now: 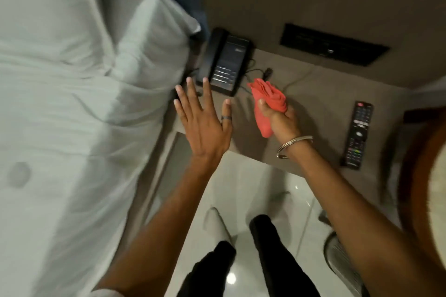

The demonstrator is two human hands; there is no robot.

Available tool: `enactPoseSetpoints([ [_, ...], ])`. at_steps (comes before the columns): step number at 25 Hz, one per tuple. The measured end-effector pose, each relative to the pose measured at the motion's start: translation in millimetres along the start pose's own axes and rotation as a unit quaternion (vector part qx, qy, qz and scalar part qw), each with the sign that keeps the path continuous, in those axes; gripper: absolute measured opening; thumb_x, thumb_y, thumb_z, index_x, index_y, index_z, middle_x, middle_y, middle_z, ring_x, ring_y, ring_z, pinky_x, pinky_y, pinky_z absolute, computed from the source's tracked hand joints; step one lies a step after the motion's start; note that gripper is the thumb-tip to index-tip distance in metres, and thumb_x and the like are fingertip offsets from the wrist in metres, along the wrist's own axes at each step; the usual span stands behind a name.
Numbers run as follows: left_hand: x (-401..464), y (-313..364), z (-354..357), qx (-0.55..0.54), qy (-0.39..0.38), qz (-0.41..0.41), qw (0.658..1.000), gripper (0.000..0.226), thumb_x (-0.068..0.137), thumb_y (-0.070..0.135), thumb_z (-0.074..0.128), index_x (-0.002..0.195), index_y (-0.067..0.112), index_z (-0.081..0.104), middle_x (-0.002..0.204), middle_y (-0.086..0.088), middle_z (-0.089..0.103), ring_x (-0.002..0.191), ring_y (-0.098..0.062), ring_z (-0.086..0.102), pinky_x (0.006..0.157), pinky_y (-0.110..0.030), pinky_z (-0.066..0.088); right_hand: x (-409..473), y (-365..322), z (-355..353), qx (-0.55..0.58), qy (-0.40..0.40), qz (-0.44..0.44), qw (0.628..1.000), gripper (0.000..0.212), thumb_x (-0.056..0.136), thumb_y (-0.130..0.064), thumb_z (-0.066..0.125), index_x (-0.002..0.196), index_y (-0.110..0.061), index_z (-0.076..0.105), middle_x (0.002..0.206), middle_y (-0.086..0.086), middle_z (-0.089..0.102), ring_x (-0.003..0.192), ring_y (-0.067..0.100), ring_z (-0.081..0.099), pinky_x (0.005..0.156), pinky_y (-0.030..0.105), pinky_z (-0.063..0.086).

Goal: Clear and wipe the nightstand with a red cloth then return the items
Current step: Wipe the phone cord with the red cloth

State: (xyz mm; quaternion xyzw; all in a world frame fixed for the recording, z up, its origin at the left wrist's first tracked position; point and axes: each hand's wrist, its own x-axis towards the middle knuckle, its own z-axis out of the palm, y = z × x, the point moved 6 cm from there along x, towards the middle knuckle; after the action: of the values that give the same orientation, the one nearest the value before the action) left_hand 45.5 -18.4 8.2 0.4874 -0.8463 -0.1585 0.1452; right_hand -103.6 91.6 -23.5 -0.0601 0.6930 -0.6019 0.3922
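Observation:
The beige nightstand (321,103) stands against the wall beside the bed. A black desk phone (225,61) sits at its back left corner, with a thin cable (260,72) trailing to its right. A black remote control (357,134) lies lengthwise near the right side. My right hand (281,119) is shut on a bunched red cloth (268,101) and hovers over the middle of the top. My left hand (202,120) is open with fingers spread, just in front of the phone at the nightstand's left edge, holding nothing.
A bed with white sheets and a pillow (72,103) fills the left. A black wall panel (333,43) sits above the nightstand. A round wooden-rimmed object (417,176) is at the right edge. Glossy floor tiles (253,188) and my dark trouser legs are below.

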Motion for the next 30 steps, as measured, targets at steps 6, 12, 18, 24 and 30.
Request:
enactPoseSetpoints([
  [6, -7.7, -192.7, -157.2, 0.137, 0.092, -0.140, 0.976, 0.074, 0.106, 0.058, 0.034, 0.167, 0.017, 0.022, 0.175, -0.020, 0.001, 0.161, -0.045, -0.007, 0.131, -0.059, -0.004, -56.6, -31.9, 206.6, -0.140, -0.143, -0.188, 0.962, 0.064, 0.090, -0.012, 0.067, 0.150, -0.013, 0.045, 0.150, 0.007, 0.054, 0.136, 0.013, 0.054, 0.114, 0.018, 0.040],
  [12, -21.3, -337.0, -236.9, 0.223, 0.102, -0.268, 0.932, 0.077, 0.097, 0.052, 0.048, 0.160, 0.011, 0.035, 0.174, -0.026, 0.003, 0.158, -0.055, -0.003, 0.123, -0.069, -0.007, -103.0, -20.9, 309.7, -0.222, -0.215, -0.249, 0.918, 0.059, 0.090, -0.028, 0.068, 0.145, -0.037, 0.049, 0.141, -0.015, 0.058, 0.140, 0.020, 0.053, 0.120, 0.052, 0.040],
  [18, -28.6, -416.7, -269.1, 0.059, 0.192, -0.391, 0.898, 0.042, 0.101, 0.044, 0.049, 0.127, 0.013, 0.060, 0.139, -0.017, 0.052, 0.115, -0.045, 0.060, 0.091, -0.040, 0.043, -110.1, 1.0, 328.2, -0.146, -0.290, -0.127, 0.937, 0.052, 0.095, -0.006, 0.067, 0.144, -0.011, 0.053, 0.137, -0.003, 0.064, 0.120, 0.001, 0.065, 0.111, 0.033, 0.051],
  [24, -7.1, -333.1, -236.4, -0.231, 0.168, -0.241, 0.928, 0.052, 0.110, 0.049, 0.038, 0.092, 0.019, 0.076, 0.092, -0.008, 0.072, 0.073, -0.030, 0.073, 0.061, -0.039, 0.057, -92.1, -15.1, 293.0, -0.023, -0.187, -0.027, 0.982, 0.045, 0.085, -0.021, 0.079, 0.128, -0.023, 0.068, 0.126, -0.002, 0.072, 0.117, 0.010, 0.069, 0.110, 0.037, 0.051],
  [30, 36.0, -215.7, -172.6, -0.325, 0.093, -0.185, 0.923, 0.028, 0.107, 0.026, 0.037, 0.127, 0.025, 0.057, 0.070, -0.005, 0.058, 0.060, -0.023, 0.057, 0.056, -0.038, 0.049, -138.5, -48.8, 283.4, -0.304, -0.334, -0.311, 0.836, 0.069, 0.098, -0.065, 0.040, 0.150, -0.021, 0.049, 0.159, 0.004, 0.044, 0.145, 0.011, 0.045, 0.117, 0.031, 0.042],
])
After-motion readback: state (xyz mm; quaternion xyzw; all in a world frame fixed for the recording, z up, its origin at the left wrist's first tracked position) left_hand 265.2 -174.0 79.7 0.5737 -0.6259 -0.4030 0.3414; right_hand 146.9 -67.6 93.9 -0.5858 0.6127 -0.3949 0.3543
